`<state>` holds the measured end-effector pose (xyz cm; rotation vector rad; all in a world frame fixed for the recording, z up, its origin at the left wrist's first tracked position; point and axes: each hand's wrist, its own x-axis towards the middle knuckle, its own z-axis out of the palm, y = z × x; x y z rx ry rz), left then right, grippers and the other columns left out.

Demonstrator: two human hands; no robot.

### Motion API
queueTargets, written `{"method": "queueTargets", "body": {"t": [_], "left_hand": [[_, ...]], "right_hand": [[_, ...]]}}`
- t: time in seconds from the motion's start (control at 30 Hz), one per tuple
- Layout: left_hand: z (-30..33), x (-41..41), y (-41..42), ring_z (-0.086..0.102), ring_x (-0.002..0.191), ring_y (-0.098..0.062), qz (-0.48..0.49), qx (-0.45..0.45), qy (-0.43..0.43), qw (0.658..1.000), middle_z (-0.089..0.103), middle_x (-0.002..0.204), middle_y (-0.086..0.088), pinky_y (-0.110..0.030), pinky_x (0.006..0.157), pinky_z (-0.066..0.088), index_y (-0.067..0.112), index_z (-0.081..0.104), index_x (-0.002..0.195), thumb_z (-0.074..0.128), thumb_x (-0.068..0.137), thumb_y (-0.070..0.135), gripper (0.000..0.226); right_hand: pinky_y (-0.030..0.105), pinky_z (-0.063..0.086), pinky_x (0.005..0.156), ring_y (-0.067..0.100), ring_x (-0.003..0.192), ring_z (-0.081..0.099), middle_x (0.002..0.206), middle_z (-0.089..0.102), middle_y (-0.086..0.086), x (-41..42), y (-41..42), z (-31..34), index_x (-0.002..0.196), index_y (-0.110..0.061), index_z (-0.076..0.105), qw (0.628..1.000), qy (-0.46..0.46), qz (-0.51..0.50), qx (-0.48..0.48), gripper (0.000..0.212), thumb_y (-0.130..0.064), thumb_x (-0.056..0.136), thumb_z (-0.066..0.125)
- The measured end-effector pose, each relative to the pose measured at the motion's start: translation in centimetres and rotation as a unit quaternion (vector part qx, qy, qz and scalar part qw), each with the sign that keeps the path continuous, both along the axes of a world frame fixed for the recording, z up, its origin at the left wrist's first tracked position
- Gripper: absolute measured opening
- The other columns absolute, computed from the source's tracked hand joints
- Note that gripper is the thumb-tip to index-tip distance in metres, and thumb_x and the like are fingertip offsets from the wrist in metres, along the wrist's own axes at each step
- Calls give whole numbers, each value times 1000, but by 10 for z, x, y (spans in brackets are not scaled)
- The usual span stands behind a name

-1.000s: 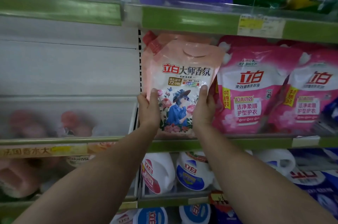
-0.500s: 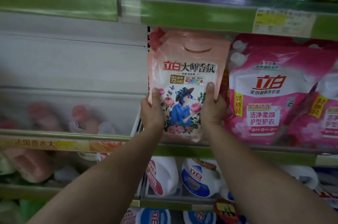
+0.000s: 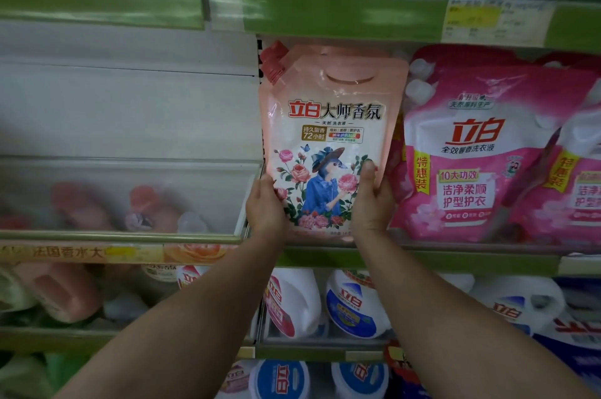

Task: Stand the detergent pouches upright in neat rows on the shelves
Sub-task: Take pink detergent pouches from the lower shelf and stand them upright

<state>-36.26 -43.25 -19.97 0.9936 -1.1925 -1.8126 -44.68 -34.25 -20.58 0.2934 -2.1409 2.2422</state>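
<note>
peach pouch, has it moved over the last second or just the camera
Cannot tell: the peach pouch keeps its place beside the pink pouch; the head camera itself shifts.

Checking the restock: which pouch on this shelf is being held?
The pale peach pouch with roses and a red corner cap; left hand and right hand grip its lower sides. The pink pouches beside it stand untouched.

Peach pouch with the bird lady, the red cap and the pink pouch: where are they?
peach pouch (image 3: 328, 112): head view, on its title print.
red cap (image 3: 273, 58): head view, on the cap's side.
pink pouch (image 3: 471, 151): head view, on its front label.
</note>
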Motion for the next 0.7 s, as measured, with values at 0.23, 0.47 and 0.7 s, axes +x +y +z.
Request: {"method": "queueTargets", "body": {"t": [0.23,0.47,0.7], "left_hand": [[-4,5,0,64,78,-13,55,-109,-58,991,63,83,1,-21,55,48,15,53,98,30,103,37,32],[2,4,2,51,65,-6,69,-119,-99,985,52,76,3,-11,41,36,7,52,104,27,104,34,36],[-1,-1,5,55,85,-18,97,-104,-95,985,54,90,-4,-26,67,39,9,52,102,27,104,35,37]], "right_hand": [[21,38,55,6,65,53,70,57,-8,5,-1,-2,89,-24,58,1000,-13,-21,12,30,-51,93,45],[23,39,56,15,67,58,75,62,0,4,-1,-6,82,-23,60,998,-14,-49,35,40,-59,90,44],[24,42,59,20,75,62,85,65,5,5,-2,-5,88,-22,60,997,-11,-58,45,42,-59,91,41]]}}
